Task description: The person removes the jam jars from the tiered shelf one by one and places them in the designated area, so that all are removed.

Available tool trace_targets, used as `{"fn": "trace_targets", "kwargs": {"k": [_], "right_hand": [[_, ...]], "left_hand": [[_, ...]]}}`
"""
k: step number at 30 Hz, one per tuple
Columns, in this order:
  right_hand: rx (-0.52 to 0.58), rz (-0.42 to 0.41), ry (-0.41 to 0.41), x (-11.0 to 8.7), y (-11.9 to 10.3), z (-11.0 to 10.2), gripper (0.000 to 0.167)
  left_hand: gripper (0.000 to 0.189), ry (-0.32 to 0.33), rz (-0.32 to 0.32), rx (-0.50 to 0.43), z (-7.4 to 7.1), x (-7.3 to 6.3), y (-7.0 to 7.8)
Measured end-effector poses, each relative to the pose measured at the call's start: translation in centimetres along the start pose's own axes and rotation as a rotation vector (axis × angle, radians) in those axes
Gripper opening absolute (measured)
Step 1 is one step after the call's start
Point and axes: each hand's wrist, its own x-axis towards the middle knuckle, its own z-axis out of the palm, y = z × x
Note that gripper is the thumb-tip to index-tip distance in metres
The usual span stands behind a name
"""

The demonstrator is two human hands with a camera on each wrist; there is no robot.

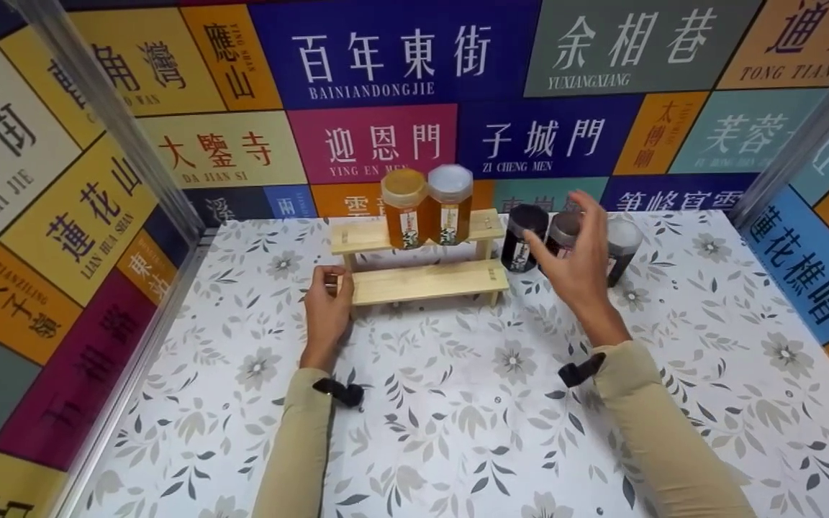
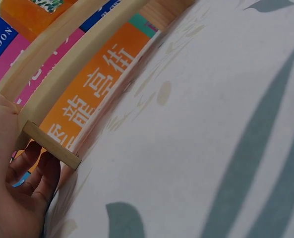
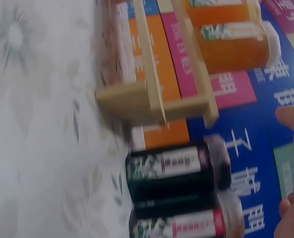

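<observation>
The left dark jar, the middle dark jar and the right dark jar stand near the far edge of the worktop, toward its far right corner, just beyond the right end of a wooden stand. I judge each jar fairly heavy for its size, as they look filled, with stiff, smooth walls that could slip under dry fingers. I can't tell glass from plastic, so I'd treat them as breakable. The best hold is likely round the body, just below the lid, thumb opposite the fingers.

Two amber jars, a left amber jar and a right amber jar, stand side by side on the stand's upper shelf and should handle alike. The stand itself looks light and rigid, likely to slide if bumped; either end seems a sound place to steady it.

My right hand hovers by the dark jars, thumb and fingers spread wide, grasping nothing. My left hand grips the left end of the stand's lower shelf, fingers curled about it. Both forearms reach in from the near side of the worktop.
</observation>
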Motion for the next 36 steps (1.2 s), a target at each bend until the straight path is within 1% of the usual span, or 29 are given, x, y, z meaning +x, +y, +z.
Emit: {"fn": "trace_targets", "kwargs": {"k": [3,7,11,14,18,21,26,29,33,36], "right_hand": [[0.079,-0.006,-0.075,0.1,-1.3,1.9,0.083],[0.170,0.017,-0.162,0.4,-2.6,4.3,0.081],[0.234,0.044,-0.223,0.8,-3.5,6.4,0.082],[0.280,0.073,-0.260,1.0,-4.0,7.9,0.087],[0.315,0.119,-0.297,1.0,-4.7,9.5,0.094],[0.305,0.144,-0.309,0.9,-4.9,10.4,0.096],[0.237,0.181,-0.279,0.6,-4.8,11.5,0.095],[0.213,0.188,-0.256,0.5,-4.7,11.7,0.093],[0.223,0.186,-0.240,0.5,-4.8,11.6,0.090],[0.211,0.178,-0.231,0.3,-5.0,11.5,0.090]], "left_hand": [[0.021,0.002,0.000,-0.001,0.1,0.0,0.1],[0.019,0.000,0.022,-0.023,0.2,0.0,0.0],[0.018,-0.006,0.030,-0.029,0.3,0.0,-0.1],[0.019,-0.016,0.023,-0.026,0.3,-0.1,-0.1],[0.020,-0.020,0.015,-0.019,0.3,-0.1,-0.2],[0.019,-0.017,0.016,-0.016,0.3,-0.1,-0.2],[0.020,-0.014,0.018,-0.011,0.4,-0.2,-0.2],[0.020,-0.014,0.017,-0.010,0.4,-0.1,-0.2],[0.020,-0.011,0.016,-0.013,0.2,0.0,-0.3],[0.019,-0.002,0.012,-0.013,0.0,0.2,-0.3]]}}
